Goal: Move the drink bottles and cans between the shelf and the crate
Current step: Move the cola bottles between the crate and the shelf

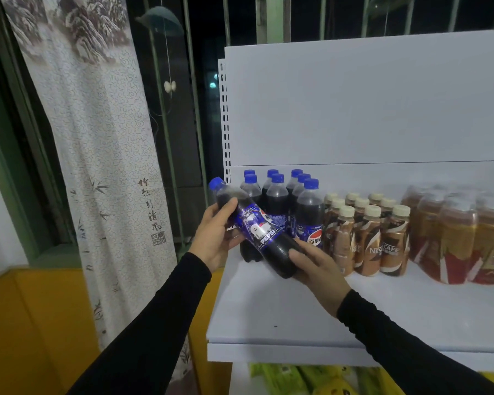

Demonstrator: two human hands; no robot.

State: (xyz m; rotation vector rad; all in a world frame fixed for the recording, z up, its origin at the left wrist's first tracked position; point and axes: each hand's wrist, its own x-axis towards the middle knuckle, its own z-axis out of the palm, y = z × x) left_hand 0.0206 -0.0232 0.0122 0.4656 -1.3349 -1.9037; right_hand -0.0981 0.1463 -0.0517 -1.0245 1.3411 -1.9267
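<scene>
Held item: a Pepsi bottle with a blue cap is held tilted above the left front part of the white shelf, cap end up and to the left, base down and to the right.
Left hand: it is placed on the upper half of the held bottle; the thumb is laid across the shoulder of the bottle and the fingers are wrapped behind the label.
Right hand: it is placed under the base end; the thumb is pressed on the dark lower body and the fingers are curled beneath, so the bottle is gripped from below.
Sleeves: both forearms are covered by black sleeves.
Standing stock, left: a group of Pepsi bottles with blue caps is set upright at the back left of the shelf, just behind the held bottle.
Standing stock, centre: Nescafe bottles with cream caps are set upright in rows, touching the right side of the Pepsi group.
Standing stock, right: shrink-wrapped packs of amber drink bottles are set beside the Nescafe rows, cut off at the frame edge.
Lower tier: green and yellow packets are seen below the shelf edge; their contents cannot be told.
Surroundings: a patterned curtain with printed characters is hung to the left of the shelf, before a dark window with bars.
Crate: none is seen in the view.
</scene>
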